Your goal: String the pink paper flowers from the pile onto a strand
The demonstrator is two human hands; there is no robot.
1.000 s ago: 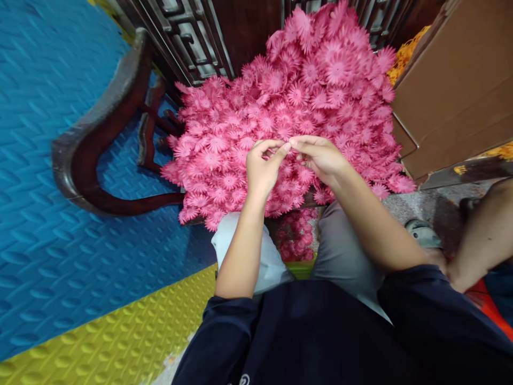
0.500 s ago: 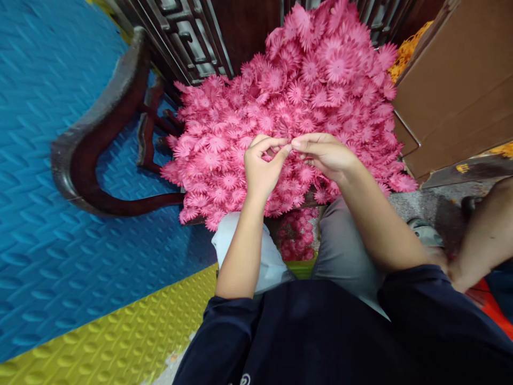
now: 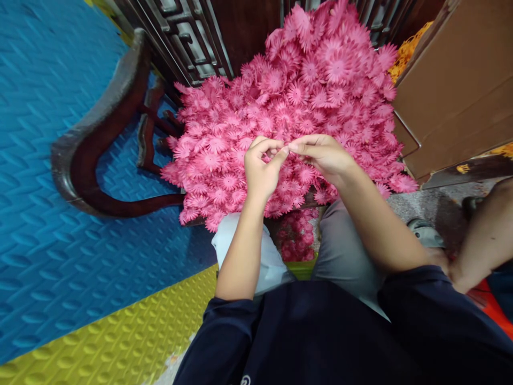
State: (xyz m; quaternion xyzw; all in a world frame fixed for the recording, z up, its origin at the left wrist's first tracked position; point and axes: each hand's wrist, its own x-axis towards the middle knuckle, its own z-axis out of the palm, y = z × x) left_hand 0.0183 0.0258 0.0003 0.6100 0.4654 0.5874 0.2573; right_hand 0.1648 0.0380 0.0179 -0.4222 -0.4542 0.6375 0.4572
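Over a heap of pink artificial flowers (image 3: 228,141), my two hands meet fingertip to fingertip. My left hand (image 3: 262,166) is closed in a pinch, thumb against forefinger. From the other side my right hand (image 3: 323,155) pinches at the same spot, its fingers nearly straight. What lies between the fingertips is too small to make out. Slightly darker pink petals (image 3: 286,127) show just beyond them; whether they belong to a held flower I cannot tell.
A dark wooden chair with a curved arm (image 3: 82,166) carries the heap. A cardboard box (image 3: 457,85) stands at the right, orange material (image 3: 406,51) behind its edge. More pink flowers (image 3: 297,235) lie below, between my knees. Another person's bare limb (image 3: 484,240) shows at the right.
My right hand has shifted slightly left, and its fingers are closer together. The darker petals beyond the fingertips look narrower. My left hand has hardly moved.
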